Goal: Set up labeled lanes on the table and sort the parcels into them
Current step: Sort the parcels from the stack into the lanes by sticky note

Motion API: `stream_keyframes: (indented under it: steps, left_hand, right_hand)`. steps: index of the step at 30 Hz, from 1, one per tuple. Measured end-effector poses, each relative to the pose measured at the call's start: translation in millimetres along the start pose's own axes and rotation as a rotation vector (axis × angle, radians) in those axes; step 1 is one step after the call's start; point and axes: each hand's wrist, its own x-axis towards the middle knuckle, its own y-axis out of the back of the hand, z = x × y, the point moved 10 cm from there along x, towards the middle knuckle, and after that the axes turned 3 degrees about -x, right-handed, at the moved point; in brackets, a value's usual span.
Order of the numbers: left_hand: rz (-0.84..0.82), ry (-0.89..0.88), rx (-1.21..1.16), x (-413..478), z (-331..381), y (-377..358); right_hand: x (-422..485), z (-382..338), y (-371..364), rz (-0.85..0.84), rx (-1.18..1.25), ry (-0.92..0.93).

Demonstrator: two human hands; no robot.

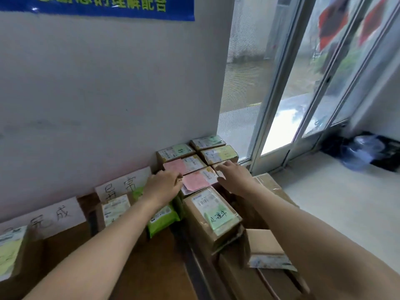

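Note:
Several cardboard parcels with shipping labels and coloured sticky notes lie packed together at the table's far right corner. My left hand [163, 185] rests at the left edge of a parcel with a pink note [195, 180], fingers curled against it. My right hand [234, 173] reaches over that parcel's right side, fingers spread and touching the neighbouring box. Another pink-noted parcel [175, 166] lies just behind. A larger box with a green note [213, 215] sits in front. White paper lane signs [126, 185] [54, 215] with handwritten characters lean against the wall.
A green soft packet [163, 219] lies under my left forearm. A labelled box [114, 210] stands below the sign, another [10, 252] at the far left. Open cartons [266, 250] sit low on the right. Glass doors [303, 94] and a black bag [368, 152] lie beyond.

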Motion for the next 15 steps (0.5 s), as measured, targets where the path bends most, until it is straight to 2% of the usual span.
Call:
stream_keyframes:
  steps: [4,7,11,15]
  left_hand:
    - [-0.085,-0.046,-0.089,11.9,40.1,-29.9]
    - [-0.227,-0.088,-0.039,9.3,62.2,-59.6]
    - [-0.426,-0.008,0.024,-1.2,61.8,-90.0]
    - [-0.425,0.118,0.016,-8.5,65.0,-96.7]
  right_hand:
    - [-6.3,37.0,-4.2,-0.061,-0.015,-0.061]
    - [-9.3,56.8,-13.4,-0.111,-0.019,-0.096]
    - [-10.8,79.2,-16.2,-0.133,-0.004,-0.169]
    - [-12.7,93.6,-18.0,-0.215,0.075,-0.174]
